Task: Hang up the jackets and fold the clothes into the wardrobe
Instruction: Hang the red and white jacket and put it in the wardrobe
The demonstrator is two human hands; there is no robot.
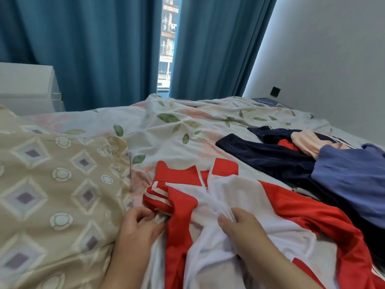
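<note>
Right, the red and white jacket point(239, 190) lies lining-up on the near side of the bed point(166, 130). The left hand point(138, 228) pinches a bunch of fabric at the jacket's left edge, and the right hand point(243, 228) has its fingers curled into the white lining beside the zip. Best move, I'd say: hold both grips firm, lift and shake so the two fronts drop flat and untwisted for hanging, and steer clear of the pile of clothes point(291, 161) on the bed's right side.
</note>
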